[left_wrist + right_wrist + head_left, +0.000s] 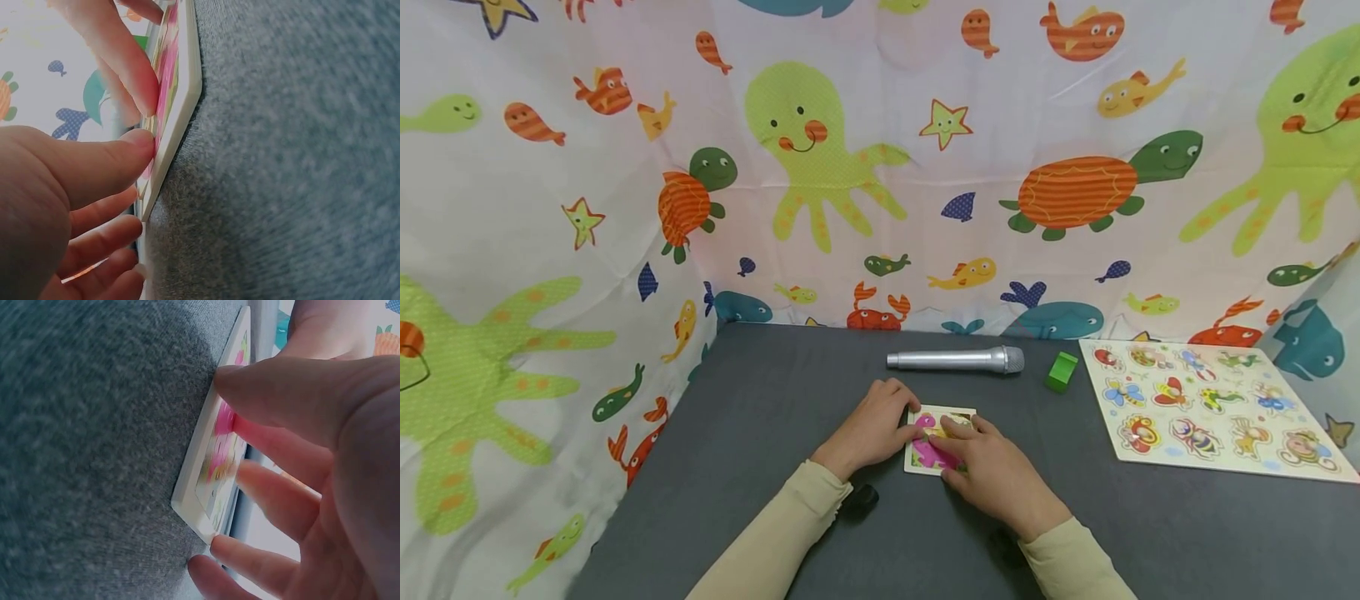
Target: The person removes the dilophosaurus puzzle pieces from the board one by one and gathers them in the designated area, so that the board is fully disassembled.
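A small square picture puzzle [923,459] with a pink dinosaur and a pale border lies flat on the dark table. My left hand [867,429] is at its left side, the thumb touching the picture and the other fingers loosely bent by the far left corner. From the right, my right hand [1006,477] reaches over it. In the right wrist view, the right thumb [250,384] rests at the near edge of the puzzle [187,481], and the index fingertip touches the pink part. The right hand covers much of the picture's right half in the head view.
Behind the puzzle lies a silver microphone [951,360], with a green block [1061,372] to its right. A large board of insect and animal pictures [1217,417] is at the right. A sea-animal curtain [865,167] hangs along the table's back and left edges.
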Motion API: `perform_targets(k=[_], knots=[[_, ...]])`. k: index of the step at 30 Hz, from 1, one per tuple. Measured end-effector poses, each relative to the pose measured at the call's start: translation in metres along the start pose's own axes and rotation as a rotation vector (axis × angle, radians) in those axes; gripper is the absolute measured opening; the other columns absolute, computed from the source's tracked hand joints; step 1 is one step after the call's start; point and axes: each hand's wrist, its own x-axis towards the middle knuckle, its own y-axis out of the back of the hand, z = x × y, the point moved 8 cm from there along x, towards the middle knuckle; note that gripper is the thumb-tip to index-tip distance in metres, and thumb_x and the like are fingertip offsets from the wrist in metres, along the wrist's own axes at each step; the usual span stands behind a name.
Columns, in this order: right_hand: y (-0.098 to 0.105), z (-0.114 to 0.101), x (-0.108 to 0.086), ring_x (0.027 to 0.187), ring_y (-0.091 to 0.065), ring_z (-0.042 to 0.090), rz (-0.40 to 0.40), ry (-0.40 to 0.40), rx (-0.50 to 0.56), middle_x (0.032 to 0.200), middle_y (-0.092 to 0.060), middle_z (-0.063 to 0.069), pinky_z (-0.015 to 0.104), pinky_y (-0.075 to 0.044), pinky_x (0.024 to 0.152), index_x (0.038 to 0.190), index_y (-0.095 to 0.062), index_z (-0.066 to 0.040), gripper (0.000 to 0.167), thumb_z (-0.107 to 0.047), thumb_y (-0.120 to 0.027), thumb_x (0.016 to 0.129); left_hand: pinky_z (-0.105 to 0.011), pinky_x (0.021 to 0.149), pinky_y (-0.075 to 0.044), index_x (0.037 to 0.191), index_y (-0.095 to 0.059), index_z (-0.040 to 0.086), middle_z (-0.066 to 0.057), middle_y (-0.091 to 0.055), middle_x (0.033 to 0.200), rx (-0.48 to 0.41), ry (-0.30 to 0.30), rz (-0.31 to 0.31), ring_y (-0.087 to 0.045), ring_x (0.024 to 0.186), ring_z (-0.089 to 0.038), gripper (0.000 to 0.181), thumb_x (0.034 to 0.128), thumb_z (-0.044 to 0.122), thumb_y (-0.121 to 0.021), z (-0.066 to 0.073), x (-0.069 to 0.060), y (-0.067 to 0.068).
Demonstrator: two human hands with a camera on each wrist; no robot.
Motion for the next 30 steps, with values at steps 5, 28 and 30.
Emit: perform_targets(k=[5,28,30], knots=[[-0.0006,0.0004,0.0007,0.147,-0.052,0.052,-0.016,-0.016,-0.025,0.157,-0.063,0.006,0.067,-0.051,0.111,0.143,-0.073,-0.026,0.053,-0.035,-0.085,0.093,-0.038,0.107,-0.052,0.125,-0.073,0.016,-0.003,-0.063,0.13,-0.007,-0.002,0.005,-0.052,0.118,-0.02,0.035,0.1011,0.041,-0.077,0.0005,-0.0004,0.0008],[-0.0002,0.0001,-0.0006,0.148,-0.051,0.053,-0.013,-0.005,-0.039,0.157,-0.062,0.007,0.068,-0.05,0.111,0.144,-0.071,-0.026,0.052,-0.034,-0.084,0.094,-0.022,0.072,-0.049,0.116,-0.076,0.017,-0.002,-0.066,0.105,-0.184,0.02,0.042,-0.055,0.083,-0.009,0.022,0.1014,0.033,-0.078,0.0032,0.0015,0.0007],[-0.0006,0.0,-0.0006,0.148,-0.051,0.053,-0.017,-0.009,-0.037,0.157,-0.062,0.007,0.068,-0.05,0.111,0.145,-0.071,-0.026,0.053,-0.035,-0.084,0.094,-0.022,0.074,-0.049,0.122,-0.075,0.015,-0.003,-0.066,0.108,-0.167,0.025,0.037,-0.055,0.085,-0.01,0.028,0.1017,0.034,-0.078,0.0041,0.001,0.0002]])
